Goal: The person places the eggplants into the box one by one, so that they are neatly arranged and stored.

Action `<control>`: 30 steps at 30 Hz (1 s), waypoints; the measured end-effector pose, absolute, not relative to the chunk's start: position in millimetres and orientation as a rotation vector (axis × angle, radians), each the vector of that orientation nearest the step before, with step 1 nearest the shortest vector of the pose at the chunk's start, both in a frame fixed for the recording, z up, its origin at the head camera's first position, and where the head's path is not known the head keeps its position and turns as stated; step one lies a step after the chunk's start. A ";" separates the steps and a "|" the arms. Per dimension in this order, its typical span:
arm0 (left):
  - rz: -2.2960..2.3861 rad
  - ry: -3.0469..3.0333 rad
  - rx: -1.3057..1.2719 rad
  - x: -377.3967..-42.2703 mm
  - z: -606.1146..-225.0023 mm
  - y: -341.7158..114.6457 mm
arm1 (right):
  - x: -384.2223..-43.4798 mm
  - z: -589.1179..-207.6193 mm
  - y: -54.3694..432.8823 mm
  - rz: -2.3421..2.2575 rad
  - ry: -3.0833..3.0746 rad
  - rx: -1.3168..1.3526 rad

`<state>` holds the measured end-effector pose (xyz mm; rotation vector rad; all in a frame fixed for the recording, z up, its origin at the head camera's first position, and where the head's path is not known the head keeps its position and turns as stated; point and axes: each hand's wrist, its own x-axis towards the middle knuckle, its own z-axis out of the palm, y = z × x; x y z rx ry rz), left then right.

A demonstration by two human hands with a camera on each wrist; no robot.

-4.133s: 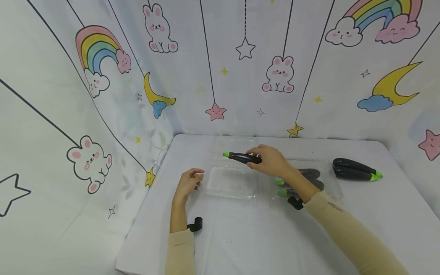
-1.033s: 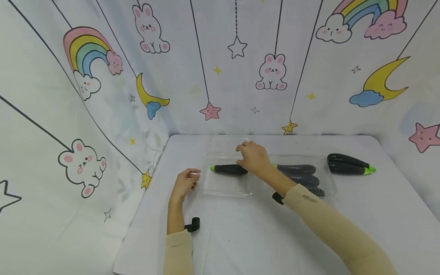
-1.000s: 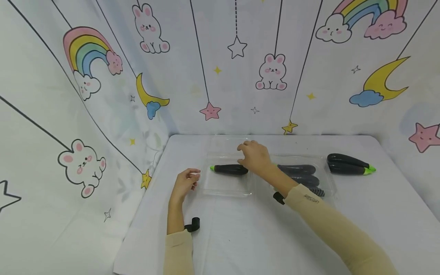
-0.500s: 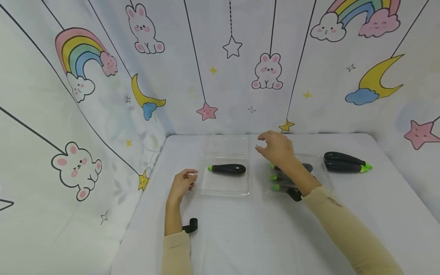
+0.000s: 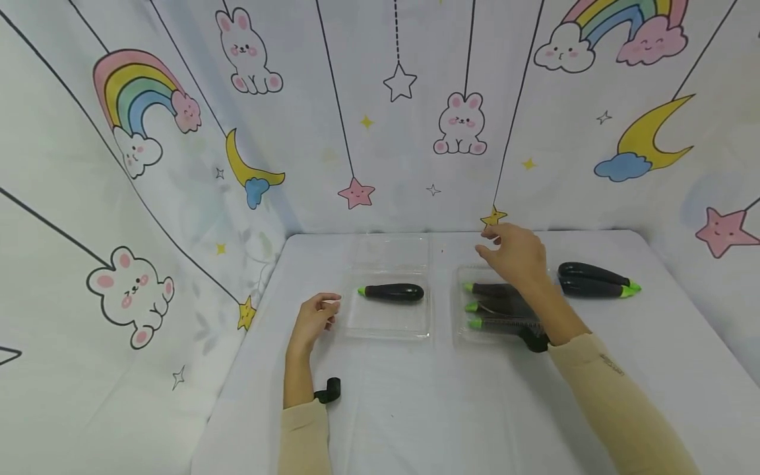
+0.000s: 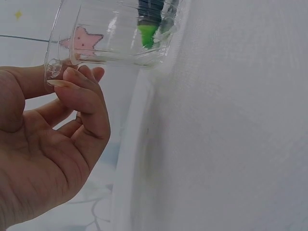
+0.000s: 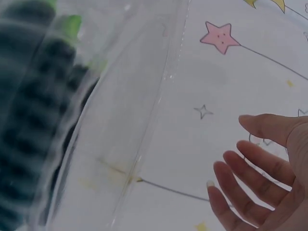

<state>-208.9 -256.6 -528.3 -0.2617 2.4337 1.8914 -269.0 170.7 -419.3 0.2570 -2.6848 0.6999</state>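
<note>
Black eggplant (image 5: 394,292) with green tip (image 5: 361,291)

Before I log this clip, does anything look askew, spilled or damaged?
Nothing looks spilled or damaged. One oddity in the head view: the two unboxed eggplants on the table point their green tips right, while the boxed eggplants point theirs left.

Smooth, glossy skin marks the eggplant (image 5: 392,292) in the clear, shiny plastic box (image 5: 386,323) at left; matt cloth covers the worktop (image 5: 415,402), below a printed fabric backdrop (image 5: 410,152) at the far side and near matt cloth sleeves (image 5: 617,402).
</note>
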 end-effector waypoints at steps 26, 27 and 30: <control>1.892 2.436 -0.234 -209.0 -530.2 -258.2 | -252.0 -421.9 260.0 0.735 -2.652 -0.111; 1.889 2.438 -0.236 -209.0 -530.4 -258.3 | -252.3 -423.4 263.3 0.726 -2.654 -0.119; 1.889 2.437 -0.243 -208.4 -529.5 -257.8 | -252.5 -428.7 273.3 0.711 -2.665 -0.151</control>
